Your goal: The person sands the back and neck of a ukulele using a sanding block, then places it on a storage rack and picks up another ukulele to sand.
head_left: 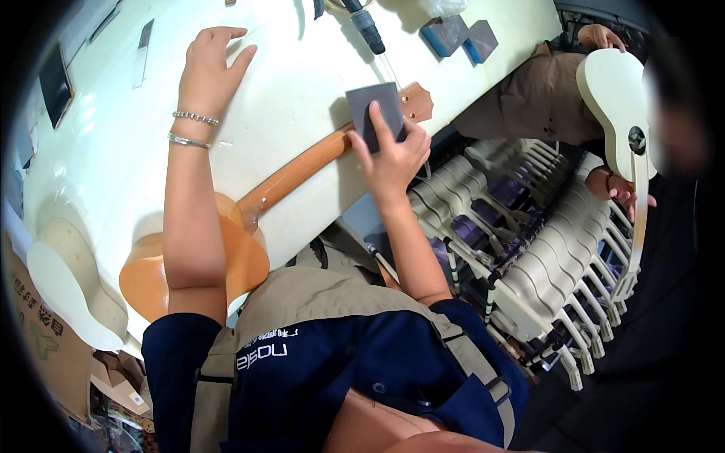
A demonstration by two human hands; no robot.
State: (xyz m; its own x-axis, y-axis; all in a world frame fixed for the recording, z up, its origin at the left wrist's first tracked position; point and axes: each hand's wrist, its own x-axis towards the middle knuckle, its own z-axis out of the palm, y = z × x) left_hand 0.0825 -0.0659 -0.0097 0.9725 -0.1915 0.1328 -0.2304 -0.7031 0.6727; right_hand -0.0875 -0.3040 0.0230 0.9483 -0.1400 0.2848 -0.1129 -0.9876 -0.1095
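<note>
My left hand [208, 68] is over the white worktable [106, 158] at upper left, thumb and fingers apart and curved, holding nothing. My right hand [394, 155] grips a grey rectangular block [360, 102], like a sanding pad, above the neck end of an orange-brown wooden ukulele [302, 164]. The ukulele lies diagonally, its body partly under my left forearm and its light wooden headstock showing beside the block. Whether the block touches the wood I cannot tell.
A corded tool [366, 32] and two grey-blue blocks [444, 36] lie at the back. A white instrument body [57, 279] is at left. On the right, a co-worker's hand [600, 36] holds a white ukulele [608, 98] over a rack [544, 257] of several white instrument parts.
</note>
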